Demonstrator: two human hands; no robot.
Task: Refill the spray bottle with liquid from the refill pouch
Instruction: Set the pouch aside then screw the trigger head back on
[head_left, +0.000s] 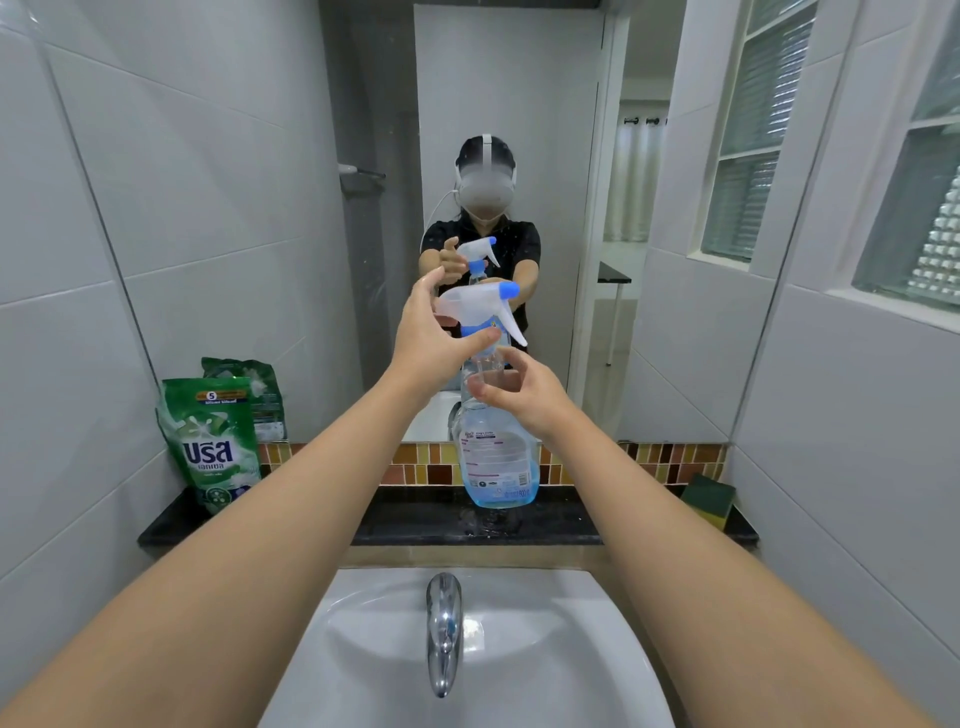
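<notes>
A clear spray bottle (496, 467) with a little blue liquid at its bottom stands upright on the black ledge (415, 519). Its white trigger head (478, 301) with a blue nozzle and blue collar sits on top. My left hand (426, 332) holds the trigger head, fingers behind it and thumb on the blue collar. My right hand (530, 395) curls round the bottle's neck just below. The green refill pouch (213, 447) stands upright at the ledge's left end against the wall, apart from both hands.
A white sink (519, 649) with a chrome faucet (444, 629) lies below the ledge. A green and yellow sponge (711, 499) leans at the ledge's right end. The mirror (363, 156) behind reflects a person and the bottle. Tiled walls close in on both sides.
</notes>
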